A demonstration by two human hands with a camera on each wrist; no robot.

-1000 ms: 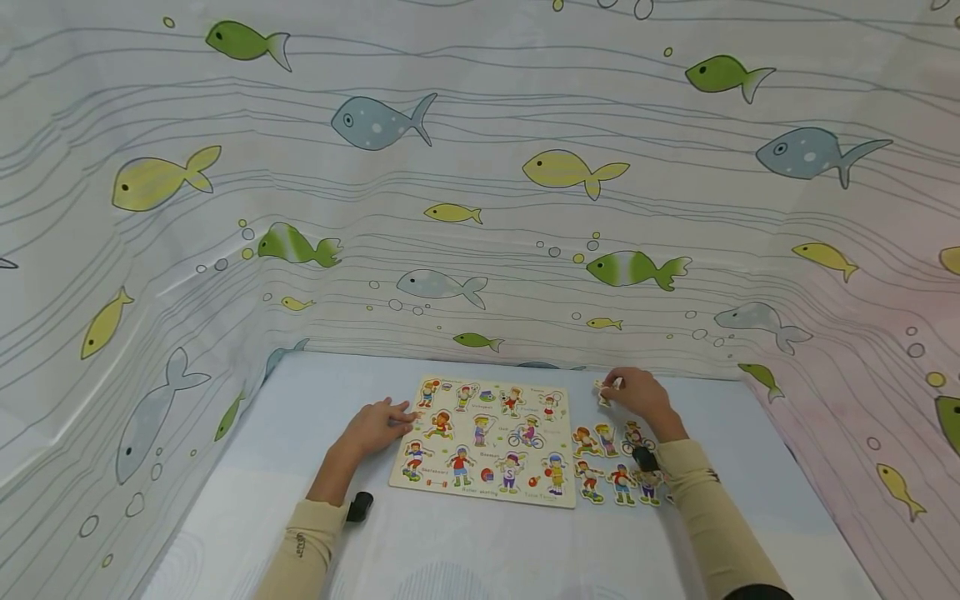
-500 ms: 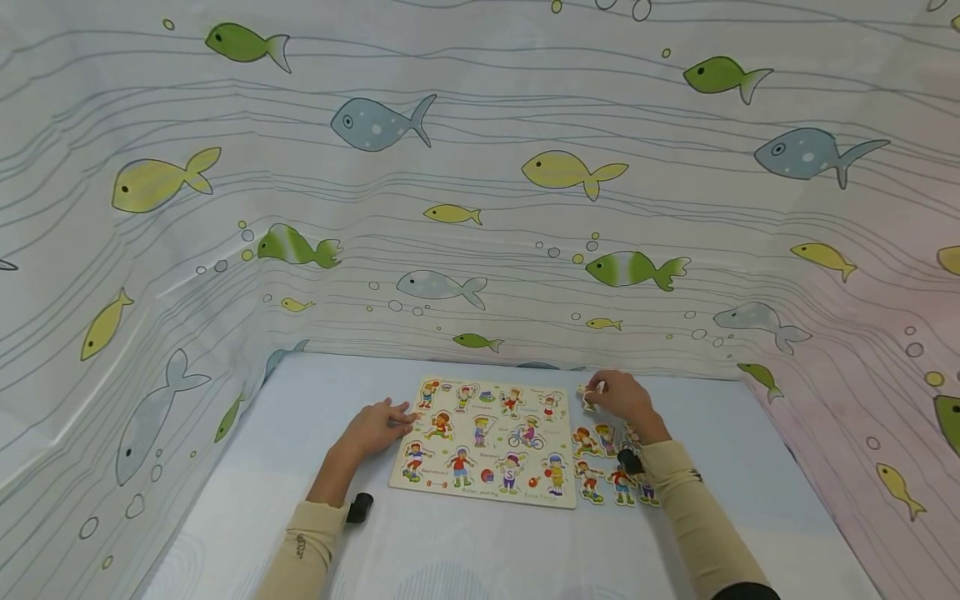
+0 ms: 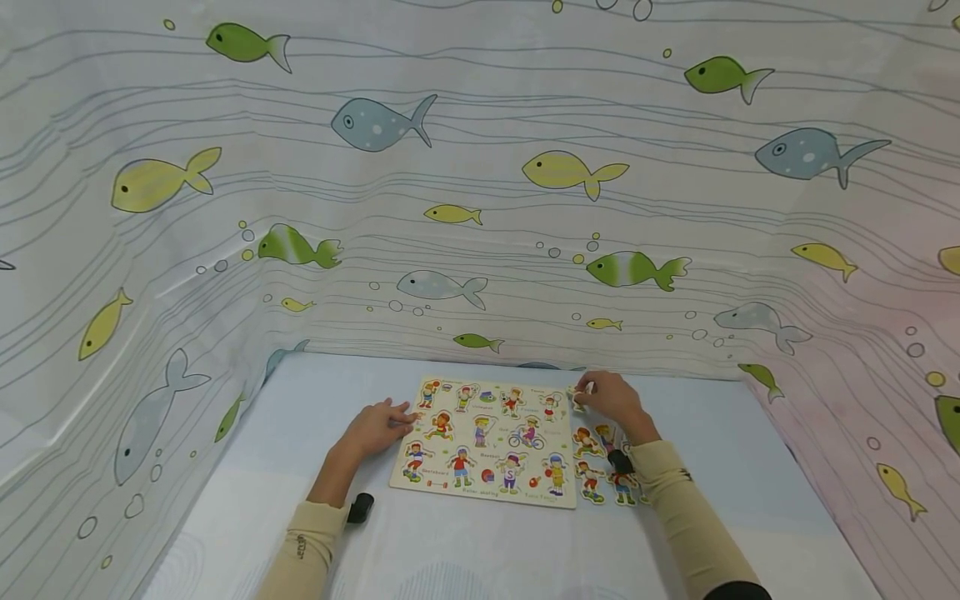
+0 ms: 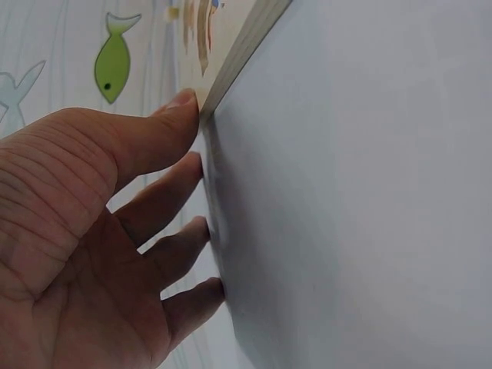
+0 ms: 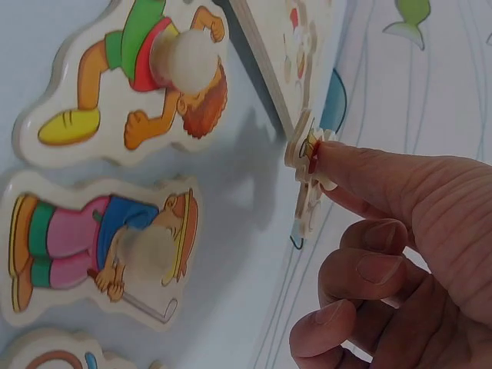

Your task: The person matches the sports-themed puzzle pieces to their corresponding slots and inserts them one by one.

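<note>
A wooden puzzle board (image 3: pixel 457 450) printed with sporty children lies on the table. At its left edge rests my left hand (image 3: pixel 377 427); in the left wrist view the thumb (image 4: pixel 165 134) touches the board's corner, and the other fingertips reach the tabletop, holding nothing. My right hand (image 3: pixel 611 402) pinches a small wooden puzzle piece (image 5: pixel 310 169) between thumb and forefinger, just off the board's upper right edge. The piece is seen nearly edge-on in the right wrist view, so its figure is unclear. Below that hand lie a running-child piece (image 5: pixel 154 69) and a golfer piece (image 5: pixel 100 246), both with round knobs.
More loose pieces, such as a skateboarder piece (image 3: pixel 590 482) and a roller-skater piece (image 3: pixel 623 485), lie right of the board, some partly under the right forearm. A fish-patterned sheet (image 3: pixel 510 250) walls the table's back and sides.
My right hand has moved left with the pinched puzzle piece, from beyond the loose pieces to the board's upper right edge. The left hand and the board have stayed put.
</note>
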